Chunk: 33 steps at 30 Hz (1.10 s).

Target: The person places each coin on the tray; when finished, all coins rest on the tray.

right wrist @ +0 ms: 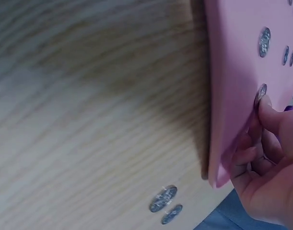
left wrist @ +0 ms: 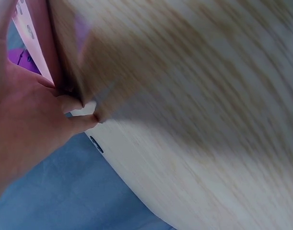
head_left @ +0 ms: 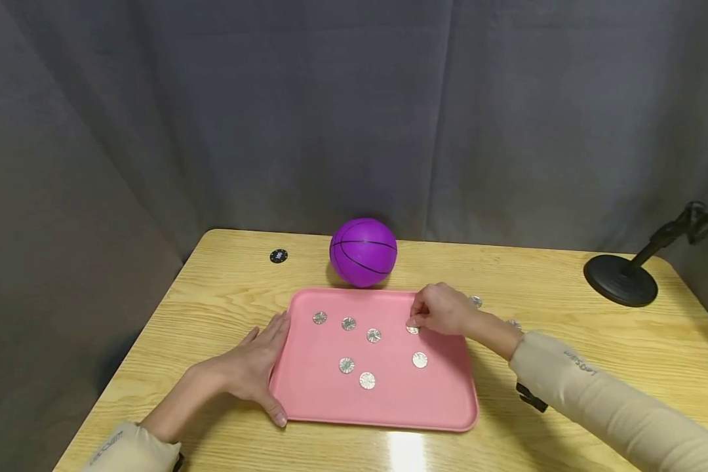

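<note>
A pink tray (head_left: pixel 389 406) lies on the wooden table with several silver coins spread over it, one coin (head_left: pixel 367 380) near its front middle. My left hand (head_left: pixel 242 370) rests along the tray's left edge, fingers extended and thumb at the front left corner. Over the tray's right rear part, my right hand (head_left: pixel 445 311) pinches a silver coin (right wrist: pixel 261 93) between thumb and fingers, close over the tray surface. Another coin (head_left: pixel 419 360) lies in front of that hand. In the right wrist view, two coins (right wrist: pixel 163 198) sit on the table outside the tray.
Behind the tray stands a purple ball (head_left: pixel 363 252) with black lines. A black chip (head_left: pixel 278 255) lies at the back left of the table. At the far right is a black stand (head_left: pixel 621 280) with a round base. Dark grey curtain (head_left: pixel 307 118) hangs behind the table.
</note>
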### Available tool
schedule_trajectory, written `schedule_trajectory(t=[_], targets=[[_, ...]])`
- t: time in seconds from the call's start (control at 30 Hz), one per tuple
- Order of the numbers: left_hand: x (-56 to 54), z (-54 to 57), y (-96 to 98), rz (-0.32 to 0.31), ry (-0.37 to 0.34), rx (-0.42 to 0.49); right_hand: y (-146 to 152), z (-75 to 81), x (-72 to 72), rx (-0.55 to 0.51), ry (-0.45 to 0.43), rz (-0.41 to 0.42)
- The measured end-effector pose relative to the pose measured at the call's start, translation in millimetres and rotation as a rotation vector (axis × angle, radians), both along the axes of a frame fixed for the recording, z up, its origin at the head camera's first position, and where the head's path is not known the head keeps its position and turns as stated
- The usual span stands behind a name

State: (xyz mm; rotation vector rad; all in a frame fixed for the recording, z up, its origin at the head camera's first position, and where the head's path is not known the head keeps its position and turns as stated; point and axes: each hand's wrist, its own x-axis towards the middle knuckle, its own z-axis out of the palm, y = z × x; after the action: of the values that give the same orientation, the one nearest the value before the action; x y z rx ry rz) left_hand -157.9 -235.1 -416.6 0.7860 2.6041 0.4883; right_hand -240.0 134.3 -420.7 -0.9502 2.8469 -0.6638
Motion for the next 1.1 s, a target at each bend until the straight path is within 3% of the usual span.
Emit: schedule_trajectory(t=[0.1, 0.3, 0.43, 0.57, 0.7, 0.87, 1.1], targets=[[-0.4, 0.7, -1.7, 0.002, 0.004, -0.006, 2, -0.1, -0.2, -0.028, 0.024, -0.016], [-4.0, 1.5, 0.6, 0.002, 0.002, 0.013, 42, 18.1, 1.5, -0.101, 0.091, -0.179], [-2.8, 0.4, 0.9, 0.002, 0.005, 0.012, 88, 24.8, 9.7, -0.112, 0.017, -0.231], [-1.6, -0.1, 0.5, 0.001, 0.006, -0.002, 130, 13.6, 21.6, -0.105, -0.073, -0.184], [-1.9, -0.3, 1.0, -0.004, 0.005, -0.004, 152, -3.0, 30.4, -0.073, -0.033, -0.156], [-2.7, 0.1, 1.7, -0.010, 0.010, -0.003, 160, -10.7, 33.2, -0.042, 0.027, -0.218], [-0.8, 1.5, 0.0, -0.009, 0.002, -0.008, 157, -8.7, 33.1, -0.006, 0.024, -0.253]])
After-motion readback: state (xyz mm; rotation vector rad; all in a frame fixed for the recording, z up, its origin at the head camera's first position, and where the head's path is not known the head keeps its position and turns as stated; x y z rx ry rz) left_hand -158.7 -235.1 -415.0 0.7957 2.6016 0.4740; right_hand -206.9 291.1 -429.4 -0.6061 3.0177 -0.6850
